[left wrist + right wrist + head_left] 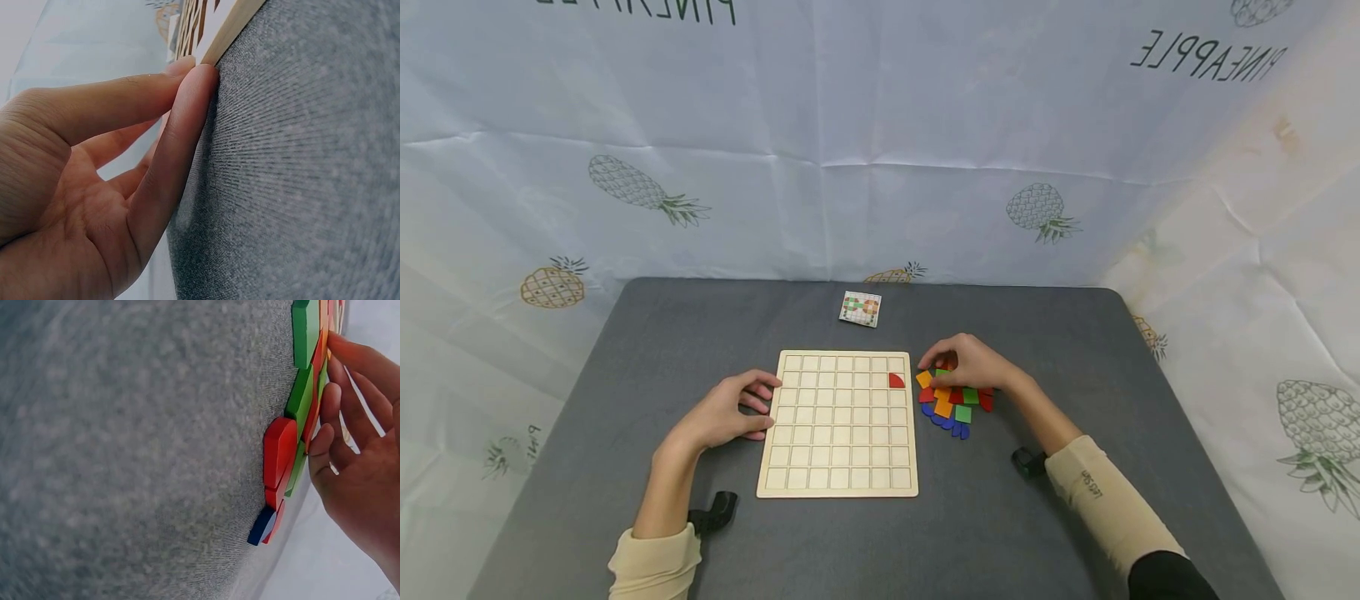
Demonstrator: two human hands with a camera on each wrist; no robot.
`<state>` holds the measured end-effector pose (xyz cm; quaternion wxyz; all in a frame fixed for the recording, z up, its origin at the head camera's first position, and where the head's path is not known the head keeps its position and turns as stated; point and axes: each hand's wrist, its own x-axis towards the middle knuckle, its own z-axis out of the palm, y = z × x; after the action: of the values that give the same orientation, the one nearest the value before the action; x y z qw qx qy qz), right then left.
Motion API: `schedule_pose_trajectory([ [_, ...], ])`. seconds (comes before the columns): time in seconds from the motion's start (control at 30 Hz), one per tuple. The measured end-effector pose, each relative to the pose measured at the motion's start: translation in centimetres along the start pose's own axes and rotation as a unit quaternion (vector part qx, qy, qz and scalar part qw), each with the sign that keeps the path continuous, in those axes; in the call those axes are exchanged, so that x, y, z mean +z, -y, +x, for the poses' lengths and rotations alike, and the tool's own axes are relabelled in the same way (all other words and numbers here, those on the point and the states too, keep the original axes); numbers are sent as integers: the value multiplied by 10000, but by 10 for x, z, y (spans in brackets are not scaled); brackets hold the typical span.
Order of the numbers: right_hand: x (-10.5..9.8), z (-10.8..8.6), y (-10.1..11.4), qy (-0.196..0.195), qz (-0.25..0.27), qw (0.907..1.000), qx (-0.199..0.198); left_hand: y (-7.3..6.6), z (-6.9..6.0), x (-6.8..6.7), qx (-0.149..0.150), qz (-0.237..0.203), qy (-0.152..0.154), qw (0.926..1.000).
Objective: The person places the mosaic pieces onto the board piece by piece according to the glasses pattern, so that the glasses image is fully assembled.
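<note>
At the left edge of a pale wooden grid board (837,435) rests my left hand (726,408), its thumb and fingertips spaced along the rim. The left wrist view shows fingertips against the board's side (234,28). One red quarter-round tile (896,381) lies in a cell near the board's upper right. Over a pile of coloured tiles (962,413) to the right, my right hand (968,364) reaches down with bent fingers, thumb apart from them. Its fingertips touch or hover close to orange and red tiles; in the right wrist view, green tiles (300,394) lie beside the fingers (330,403).
A small printed pattern card (860,308) lies behind the board on the grey tabletop (730,317). Black wrist mounts (715,512) sit on both forearms. A pineapple-print cloth (850,208) hangs behind and at the sides of the table.
</note>
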<state>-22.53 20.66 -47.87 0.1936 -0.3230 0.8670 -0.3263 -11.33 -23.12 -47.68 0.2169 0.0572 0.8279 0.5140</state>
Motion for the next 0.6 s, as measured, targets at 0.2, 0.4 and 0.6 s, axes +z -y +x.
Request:
schedule_pose_trajectory([
  [0.2,-1,2,-1,-42,-40,10000,-15,0,1,-1,-35,24,-17,10000],
  [0.4,-1,4,-4,23,-109,9999,-32,-1,-2,-1,55,38,3,10000],
  [0.6,0,5,-6,11,-167,9998,-95,-1,-2,0,21,21,15,10000],
])
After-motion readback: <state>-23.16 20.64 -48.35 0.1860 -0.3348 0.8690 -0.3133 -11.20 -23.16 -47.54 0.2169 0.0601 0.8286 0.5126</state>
